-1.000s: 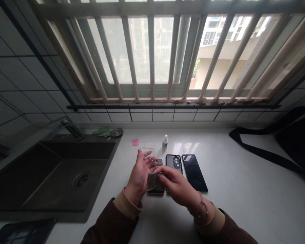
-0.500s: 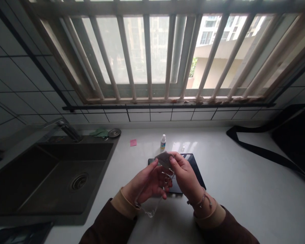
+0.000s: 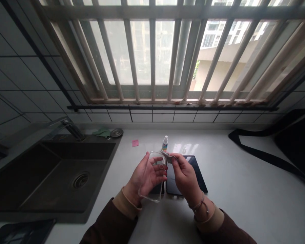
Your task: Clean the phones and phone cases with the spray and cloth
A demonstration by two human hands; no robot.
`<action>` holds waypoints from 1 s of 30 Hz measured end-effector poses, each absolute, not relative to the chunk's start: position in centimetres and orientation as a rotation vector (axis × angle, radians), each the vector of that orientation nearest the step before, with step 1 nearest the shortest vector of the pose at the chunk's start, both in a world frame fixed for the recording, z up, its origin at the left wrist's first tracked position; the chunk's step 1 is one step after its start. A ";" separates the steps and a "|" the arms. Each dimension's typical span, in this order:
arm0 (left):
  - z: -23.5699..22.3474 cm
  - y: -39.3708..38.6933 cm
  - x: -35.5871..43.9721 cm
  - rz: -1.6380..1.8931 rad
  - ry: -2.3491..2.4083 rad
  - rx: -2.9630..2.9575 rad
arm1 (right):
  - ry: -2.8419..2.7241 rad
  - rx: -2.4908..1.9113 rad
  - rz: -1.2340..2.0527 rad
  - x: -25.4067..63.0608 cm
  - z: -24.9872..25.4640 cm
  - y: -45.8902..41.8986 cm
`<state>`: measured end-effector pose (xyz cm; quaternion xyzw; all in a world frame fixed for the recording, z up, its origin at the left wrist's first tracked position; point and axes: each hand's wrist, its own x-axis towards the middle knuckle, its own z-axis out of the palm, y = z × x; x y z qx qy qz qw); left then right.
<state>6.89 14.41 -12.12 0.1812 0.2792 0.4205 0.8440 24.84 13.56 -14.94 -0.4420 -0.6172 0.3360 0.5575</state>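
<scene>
My left hand [image 3: 145,176] grips a clear phone case [image 3: 152,194], held up above the white counter [image 3: 239,189]. My right hand [image 3: 184,176] pinches a small grey cloth [image 3: 167,155] against the case's top corner. Beneath the hands lie phones; a dark one [image 3: 199,176] shows to the right, the others are mostly hidden. A small white dropper bottle [image 3: 165,142] stands just beyond the hands.
A dark sink [image 3: 53,176] with a drain and tap [image 3: 68,128] fills the left. A pink note [image 3: 135,143] lies near the bottle. A black bag with a strap [image 3: 274,156] rests at the right. A barred window spans the back wall.
My left hand lifted the clear case off the counter and turned it upright. My right hand carried the cloth from the phones up to the case's top corner.
</scene>
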 end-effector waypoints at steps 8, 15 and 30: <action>-12.6 14.9 7.0 1.131 0.670 0.256 | -1.593 -0.952 0.880 24.1 -14.6 13.0; -13.0 15.0 6.8 1.206 0.746 0.220 | -1.600 -0.920 0.900 23.9 -14.4 12.7; -12.7 15.7 5.3 1.245 0.647 0.094 | -1.601 -0.837 1.049 23.7 -13.9 11.9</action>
